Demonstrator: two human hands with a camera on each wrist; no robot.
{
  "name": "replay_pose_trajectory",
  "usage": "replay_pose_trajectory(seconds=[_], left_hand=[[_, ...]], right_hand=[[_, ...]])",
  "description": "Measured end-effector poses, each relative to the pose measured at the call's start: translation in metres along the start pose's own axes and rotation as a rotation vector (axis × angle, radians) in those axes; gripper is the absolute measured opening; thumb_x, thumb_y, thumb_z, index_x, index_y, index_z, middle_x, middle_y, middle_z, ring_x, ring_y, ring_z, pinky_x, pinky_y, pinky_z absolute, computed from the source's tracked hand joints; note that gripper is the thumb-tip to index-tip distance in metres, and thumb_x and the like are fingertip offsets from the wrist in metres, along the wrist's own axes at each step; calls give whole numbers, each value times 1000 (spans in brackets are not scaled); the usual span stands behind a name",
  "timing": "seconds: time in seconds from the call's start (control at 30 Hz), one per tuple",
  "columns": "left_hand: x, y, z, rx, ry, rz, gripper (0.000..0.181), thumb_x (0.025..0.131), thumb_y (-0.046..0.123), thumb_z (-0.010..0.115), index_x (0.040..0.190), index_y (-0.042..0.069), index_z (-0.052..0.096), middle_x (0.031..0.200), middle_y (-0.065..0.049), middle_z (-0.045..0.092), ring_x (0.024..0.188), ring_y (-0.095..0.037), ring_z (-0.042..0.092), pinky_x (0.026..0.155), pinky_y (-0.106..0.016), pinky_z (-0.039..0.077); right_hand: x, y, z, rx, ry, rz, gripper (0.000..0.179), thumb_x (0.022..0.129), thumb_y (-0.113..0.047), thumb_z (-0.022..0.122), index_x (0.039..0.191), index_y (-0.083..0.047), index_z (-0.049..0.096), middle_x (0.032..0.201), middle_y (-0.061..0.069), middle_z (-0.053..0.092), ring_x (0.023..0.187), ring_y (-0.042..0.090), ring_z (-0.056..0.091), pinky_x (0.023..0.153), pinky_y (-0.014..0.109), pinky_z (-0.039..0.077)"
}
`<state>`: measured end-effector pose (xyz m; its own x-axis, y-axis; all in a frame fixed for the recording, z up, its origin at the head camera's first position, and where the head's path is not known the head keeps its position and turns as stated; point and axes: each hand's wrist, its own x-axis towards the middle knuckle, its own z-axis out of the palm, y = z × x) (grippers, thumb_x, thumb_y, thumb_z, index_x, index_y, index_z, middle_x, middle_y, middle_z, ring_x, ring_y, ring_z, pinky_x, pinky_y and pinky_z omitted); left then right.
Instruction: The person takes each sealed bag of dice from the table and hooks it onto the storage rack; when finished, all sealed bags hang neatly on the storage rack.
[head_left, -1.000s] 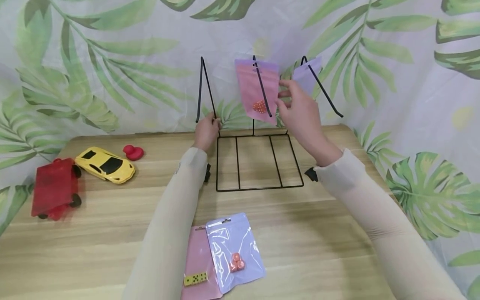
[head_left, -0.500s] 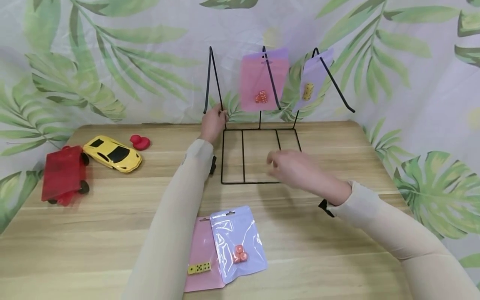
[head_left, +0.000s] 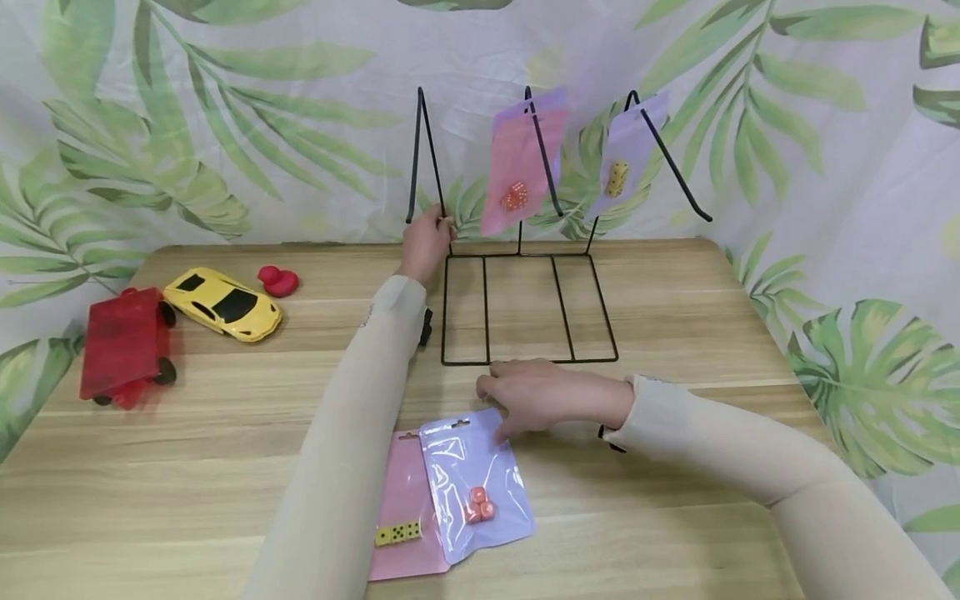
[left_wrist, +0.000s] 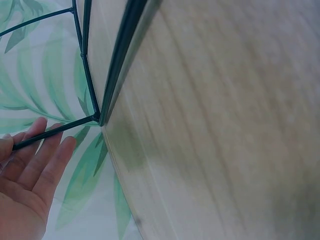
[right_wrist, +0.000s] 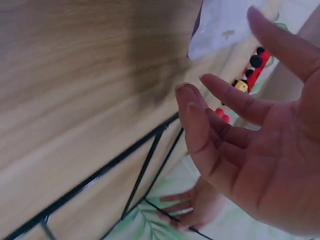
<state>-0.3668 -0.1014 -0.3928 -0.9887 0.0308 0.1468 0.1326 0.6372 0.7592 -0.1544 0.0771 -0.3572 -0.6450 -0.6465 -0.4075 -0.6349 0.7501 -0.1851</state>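
Observation:
My left hand grips the left upright of a black wire display rack; in the left wrist view the thumb lies over the wire, with fingers behind it. My right hand is over the table in front of the rack base, fingers loosely bent and holding nothing. Its thumb overlaps the upper right edge of a purple zip bag with orange dice. Partly under that bag lies a pink zip bag with yellow dice. On the rack's middle hook hangs a pink bag with red dice.
A purple bag with yellow dice hangs on the right hook; the left hook bears no bag. At the left of the wooden table are a red toy vehicle, a yellow toy car and a red duck.
My right hand has let go of the pink bag on the middle hook and come down towards the purple bag on the table. The hanging pink bag has swung. My left hand still grips the rack.

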Motion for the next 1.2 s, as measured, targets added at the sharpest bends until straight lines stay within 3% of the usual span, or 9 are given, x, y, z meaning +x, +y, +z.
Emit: replay_pose_trajectory(seconds=[0.23, 0.33, 0.43, 0.57, 0.7, 0.87, 1.03, 1.17, 1.2], left_hand=[[1, 1, -1, 11, -6, -2, 25, 108, 23, 42, 109, 5, 59, 98, -13, 70, 82, -26, 61, 67, -32, 43], [3, 3, 0, 23, 7, 10, 25, 108, 23, 42, 108, 5, 59, 98, -13, 70, 81, -25, 60, 68, -31, 43], [4, 3, 0, 26, 14, 16, 24, 108, 22, 43, 107, 3, 59, 99, -15, 71, 82, -26, 60, 69, -31, 43], [3, 2, 0, 12, 8, 15, 24, 108, 21, 43, 104, 2, 57, 101, -16, 70, 84, -27, 62, 68, -32, 43], [1, -1, -1, 7, 2, 14, 25, 108, 21, 43, 104, 0, 57, 100, -17, 70, 84, -28, 62, 67, -33, 43], [1, -3, 1, 15, 18, 24, 25, 107, 20, 44, 103, 0, 57, 99, -18, 71, 84, -30, 64, 67, -32, 44], [0, -2, 2, 20, 20, 17, 24, 107, 20, 43, 100, 1, 55, 100, -19, 72, 87, -31, 66, 66, -31, 44], [0, -1, 3, 3, 21, 8, 24, 107, 21, 43, 103, 1, 56, 100, -19, 71, 85, -30, 65, 66, -30, 47], [0, -1, 3, -3, 23, 8, 24, 107, 21, 43, 103, 1, 56, 100, -19, 71, 83, -29, 64, 65, -30, 47]], right_hand=[[18, -8, 13, 17, -18, 24, 43, 78, -48, 82, 101, -20, 58, 94, -6, 54, 82, 11, 52, 72, 28, 46], [18, -8, 16, -25, 8, 18, 38, 80, -43, 81, 102, -18, 63, 96, -4, 57, 85, 13, 55, 75, 30, 49], [13, -6, 17, -29, 46, -2, 31, 85, -36, 76, 105, -15, 66, 96, -3, 62, 87, 15, 59, 76, 32, 51], [-1, 0, 17, 6, 122, -48, 8, 95, -22, 64, 96, -15, 65, 87, -2, 67, 81, 16, 62, 74, 34, 53], [-22, 9, 16, 22, 230, -107, 12, 99, -15, 57, 99, -16, 69, 91, -3, 73, 84, 15, 68, 77, 35, 55], [-61, 27, 4, 81, 421, -173, 18, 97, -18, 63, 112, -20, 73, 103, -6, 76, 86, 9, 71, 76, 31, 57], [-95, 51, -10, 96, 741, -272, 25, 89, -11, 72, 113, -17, 74, 105, -2, 76, 83, 10, 72, 68, 28, 57], [-117, 70, -27, 144, 1001, -334, 37, 78, 10, 73, 113, -4, 72, 101, 8, 75, 82, 14, 71, 72, 20, 55], [-122, 73, -32, 169, 1069, -342, 31, 82, 8, 72, 111, -1, 71, 99, 11, 75, 82, 11, 70, 73, 17, 54]])
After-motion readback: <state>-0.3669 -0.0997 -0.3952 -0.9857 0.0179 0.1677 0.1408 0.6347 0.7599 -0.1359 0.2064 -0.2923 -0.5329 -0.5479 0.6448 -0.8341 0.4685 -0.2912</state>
